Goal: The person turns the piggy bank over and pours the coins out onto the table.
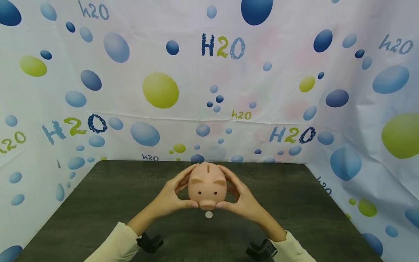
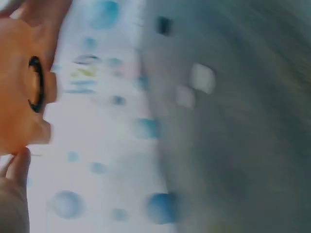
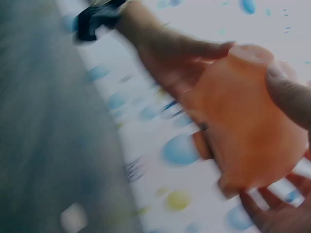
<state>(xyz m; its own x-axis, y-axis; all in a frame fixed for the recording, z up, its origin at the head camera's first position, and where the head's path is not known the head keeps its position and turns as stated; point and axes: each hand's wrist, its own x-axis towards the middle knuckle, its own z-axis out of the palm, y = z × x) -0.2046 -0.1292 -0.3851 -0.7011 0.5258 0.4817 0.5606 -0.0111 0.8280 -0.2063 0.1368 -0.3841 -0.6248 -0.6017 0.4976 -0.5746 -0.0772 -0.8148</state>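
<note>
A pink-orange piggy bank (image 1: 207,183) faces me, coin slot on top, held up between both hands. My left hand (image 1: 170,196) grips one side, its thumb beside the snout and the other fingers round the flank. On the opposite side, my right hand (image 1: 243,200) mirrors that grip. In the left wrist view the underside shows a dark ring (image 2: 36,85) and stubby feet, with the backdrop visible past them. A small pale coin (image 1: 208,215) appears just below the snout in the head view. Both wrist views are blurred.
The dark wood-look table (image 1: 131,182) reaches back to a white backdrop (image 1: 196,72) printed with blue and green dots and "H2O". Blurred pale spots (image 2: 202,78) and a dark spot (image 2: 164,25) show over the table in the left wrist view. Dark cameras sit on both wrists.
</note>
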